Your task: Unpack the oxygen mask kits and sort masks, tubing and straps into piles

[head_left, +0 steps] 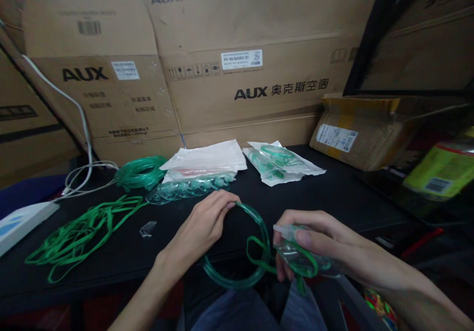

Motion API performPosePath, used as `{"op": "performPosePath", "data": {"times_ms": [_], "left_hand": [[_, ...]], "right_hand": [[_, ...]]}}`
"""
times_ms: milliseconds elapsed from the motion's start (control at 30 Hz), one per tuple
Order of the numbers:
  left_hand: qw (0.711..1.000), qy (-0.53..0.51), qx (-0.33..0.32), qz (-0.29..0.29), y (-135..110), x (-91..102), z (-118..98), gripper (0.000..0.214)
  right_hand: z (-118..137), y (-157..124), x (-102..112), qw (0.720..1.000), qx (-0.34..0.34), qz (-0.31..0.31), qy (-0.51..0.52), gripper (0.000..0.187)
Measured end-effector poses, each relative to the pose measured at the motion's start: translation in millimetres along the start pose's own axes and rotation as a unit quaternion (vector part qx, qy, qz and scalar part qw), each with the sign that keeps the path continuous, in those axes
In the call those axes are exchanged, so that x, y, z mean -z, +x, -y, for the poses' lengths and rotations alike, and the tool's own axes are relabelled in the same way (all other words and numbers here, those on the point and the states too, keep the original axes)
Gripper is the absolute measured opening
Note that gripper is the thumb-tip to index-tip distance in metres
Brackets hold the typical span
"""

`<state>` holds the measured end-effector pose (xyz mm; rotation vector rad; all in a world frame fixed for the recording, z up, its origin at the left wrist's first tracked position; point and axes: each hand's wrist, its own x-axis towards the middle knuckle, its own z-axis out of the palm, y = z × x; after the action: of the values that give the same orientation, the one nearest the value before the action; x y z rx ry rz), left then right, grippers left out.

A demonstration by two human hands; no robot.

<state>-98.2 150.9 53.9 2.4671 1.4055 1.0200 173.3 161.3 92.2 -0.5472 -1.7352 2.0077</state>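
My left hand (pixel 203 225) pinches the green tubing loop (pixel 237 252); my right hand (pixel 314 242) grips the clear mask (pixel 307 259) — mid-assembly, tubing probably wants seating next.

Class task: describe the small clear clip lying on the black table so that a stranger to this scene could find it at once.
Start at the black table in front of the cardboard boxes. On its left half lies a loose tangle of green straps. Just right of them, short of the left hand, sits the clip: tiny, colourless and alone, unlike the green things nearby.
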Motion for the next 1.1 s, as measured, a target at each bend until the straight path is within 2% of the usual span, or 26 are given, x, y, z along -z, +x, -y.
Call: {"op": "performPosePath", "data": {"times_ms": [100,233,333,400,467,500,600,700,767,833,867,933,1033,1100], "left_hand": [[1.0,0.013,0.012,0.019,-1,-0.5,0,0.024],[0.998,0.037,0.02,0.041,0,-1.2,-1,0.026],[0.999,0.025,0.042,-0.012,2,3.2,-2,0.026],[0.996,0.019,0.07,-0.06,1,11.0,-4,0.026],[0.99,0.032,0.109,-0.079,-5,21.0,-7,0.027],[0.987,0.046,0.135,-0.069,-10,25.8,-8,0.029],[0.971,0.104,0.215,-0.002,-27,34.9,-10,0.041],[0.951,0.166,0.256,0.042,-36,35.0,-8,0.058],[0.942,0.184,0.272,0.068,-32,33.3,-8,0.048],[0.936,0.183,0.285,0.098,-23,32.4,-9,0.029],[0.934,0.179,0.288,0.11,-18,32.2,-10,0.023],[0.936,0.172,0.283,0.117,-11,31.8,-12,0.021],[0.948,0.163,0.255,0.1,-9,31.0,-13,0.02],[0.955,0.158,0.238,0.082,-12,30.6,-13,0.02]], "right_hand": [[-1,-5,3,0.997,0.049,-0.013,0.063,0.037],[5,-18,11,0.977,0.108,-0.047,0.179,0.039],[8,-31,12,0.965,0.098,-0.033,0.239,0.031],[5,-39,11,0.966,0.077,-0.019,0.245,0.027],[-2,-44,9,0.975,0.051,-0.014,0.215,0.031],[-5,-45,8,0.982,0.036,-0.018,0.186,0.032],[-8,-42,5,0.997,-0.019,-0.036,0.068,0.031],[0,-30,2,0.997,-0.057,-0.032,-0.027,0.026],[8,-15,2,0.991,-0.068,-0.044,-0.106,0.027],[14,5,3,0.969,-0.064,-0.075,-0.228,0.026],[16,16,4,0.948,-0.054,-0.093,-0.299,0.024],[15,39,6,0.89,-0.02,-0.135,-0.435,0.024],[8,70,7,0.809,-0.025,-0.159,-0.566,0.045],[3,84,4,0.773,-0.048,-0.14,-0.617,0.056]]}}
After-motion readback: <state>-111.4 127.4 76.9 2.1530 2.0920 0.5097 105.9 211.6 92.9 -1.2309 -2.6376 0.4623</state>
